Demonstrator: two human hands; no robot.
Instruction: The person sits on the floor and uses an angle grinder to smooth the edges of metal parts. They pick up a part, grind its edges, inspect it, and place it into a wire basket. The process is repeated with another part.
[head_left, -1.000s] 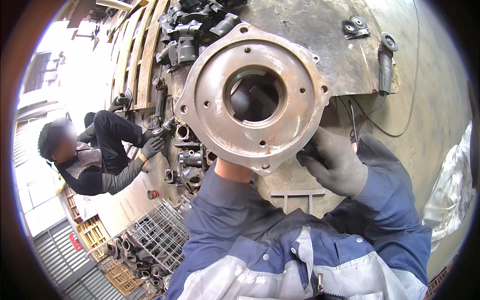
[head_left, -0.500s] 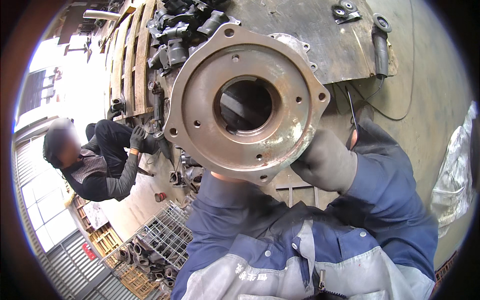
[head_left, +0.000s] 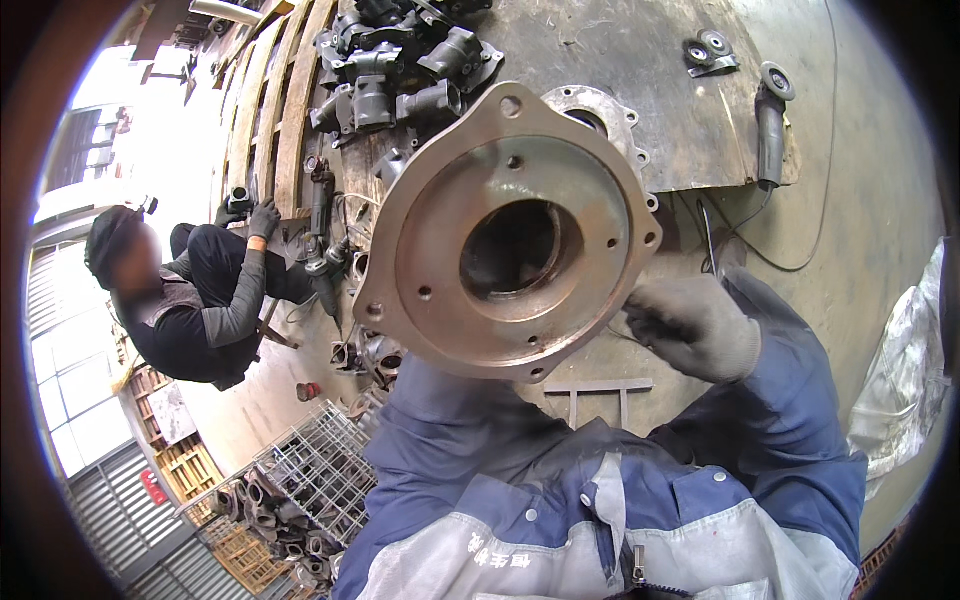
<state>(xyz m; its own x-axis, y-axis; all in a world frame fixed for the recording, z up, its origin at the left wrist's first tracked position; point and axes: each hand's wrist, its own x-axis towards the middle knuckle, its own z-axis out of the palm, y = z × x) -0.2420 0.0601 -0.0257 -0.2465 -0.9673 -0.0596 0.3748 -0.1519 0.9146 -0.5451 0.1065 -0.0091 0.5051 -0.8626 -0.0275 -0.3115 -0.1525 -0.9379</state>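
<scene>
Right hand (head_left: 695, 325), in a grey knit glove, sits just beside the right rim of the round metal flange (head_left: 508, 235); its fingers (head_left: 650, 318) are curled inward toward that rim, and I cannot tell whether they actually grip it. Left hand is hidden behind the flange, so I cannot tell its state; only the blue left sleeve (head_left: 440, 420) rises to the lower edge of the part. I see the flange held up in the air, tilted, its face toward the camera, with a large central bore and small bolt holes around the ring. It covers much of the steel worktop (head_left: 620, 120) behind it. On that worktop lie a second flange (head_left: 600, 110), partly hidden, a heap of dark cast fittings (head_left: 400, 70) and an angle grinder (head_left: 770, 125). To my left a crouching person (head_left: 190, 290) reaches toward the wooden pallet (head_left: 270, 110). A wire basket of parts (head_left: 300, 480) stands lower left
</scene>
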